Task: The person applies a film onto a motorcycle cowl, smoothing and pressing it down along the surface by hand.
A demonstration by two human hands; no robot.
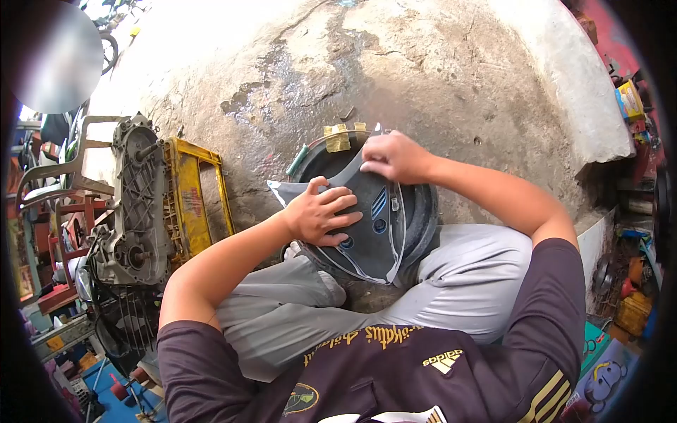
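A dark grey panel (368, 243) with whitish edges, like a motorbike body panel, lies across a round black tub (423, 222) between my bent legs. Blue stripes and a small round badge mark its face. My left hand (324, 213) rests on the panel's left side, fingers spread over the surface. At the upper right arm of the panel, my right hand (396, 156) is closed, fingers curled at the edge; whatever it may pinch is hidden. Yellowish pieces like sandpaper (338, 139) hang over the tub's far rim. Beside them, a green cylindrical piece (297, 161) leans on the rim.
To my left stand a metal engine casing (137, 204) and a yellow crate (190, 201). Wet patches darken the concrete floor (437, 84) ahead. A raised pale ledge (578, 84) runs along the right, with tools and containers beyond it.
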